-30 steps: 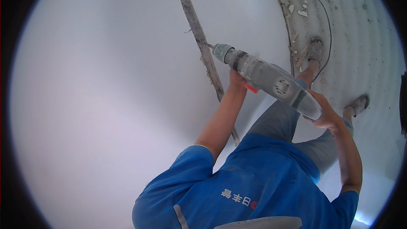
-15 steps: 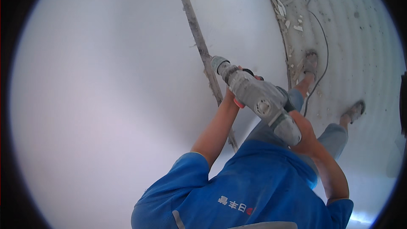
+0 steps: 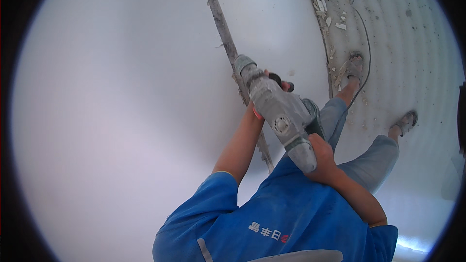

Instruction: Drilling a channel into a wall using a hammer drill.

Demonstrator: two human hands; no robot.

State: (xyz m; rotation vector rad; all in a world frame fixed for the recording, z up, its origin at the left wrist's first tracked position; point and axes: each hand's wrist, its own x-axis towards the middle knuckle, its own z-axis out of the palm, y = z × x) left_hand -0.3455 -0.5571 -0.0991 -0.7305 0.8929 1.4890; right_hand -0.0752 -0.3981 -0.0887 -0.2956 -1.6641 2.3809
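A grey, dust-covered rotary hammer (image 3: 274, 99) is held across my front, its nose pointing up and left to a long rough groove (image 3: 221, 22) in the white wall. The nose overlaps the groove's edge; whether a bit touches it is hidden. My left hand (image 3: 254, 108) grips the front part from beneath. Most of it is hidden by the tool body, with a few fingertips showing past the dark side handle (image 3: 275, 78). At the back end, my right hand (image 3: 321, 157) is closed around the rear handle.
White wall (image 3: 111, 92) fills the left and middle. Pale broken chips (image 3: 320, 4) lie along the wall's foot on the dusty floor (image 3: 398, 43). A dark cable (image 3: 370, 48) runs over the floor close to my sandalled foot (image 3: 355, 65); my other foot (image 3: 407, 122) stands farther right.
The rotary hammer has shifted left and slightly up the groove, and its body is turned a bit steeper. My right hand has come left with it. The cable has shifted slightly.
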